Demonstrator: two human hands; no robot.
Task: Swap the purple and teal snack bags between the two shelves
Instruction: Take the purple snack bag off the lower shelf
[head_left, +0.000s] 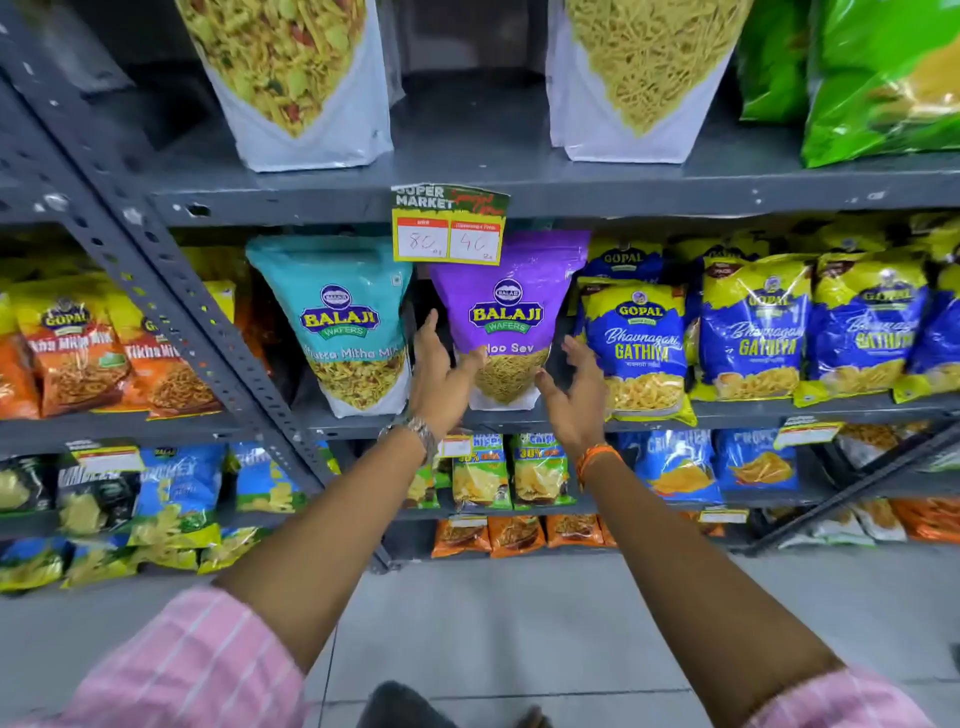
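A purple Balaji snack bag (511, 306) stands upright on the middle shelf (727, 410), just under a hanging price tag. A teal Balaji snack bag (345, 322) stands beside it on the left, on the same shelf. My left hand (441, 374) is at the purple bag's lower left edge, fingers spread, thumb touching or nearly touching the bag. My right hand (576, 389) is spread at the bag's lower right, a small gap from it. Neither hand holds anything.
A yellow price tag (449, 228) hangs from the upper shelf edge over the purple bag's top. Blue-yellow Gopal bags (641, 348) crowd the right, orange bags (78, 348) the left. A slanted grey upright (171, 291) runs left of the teal bag. Big white pouches (306, 83) stand above.
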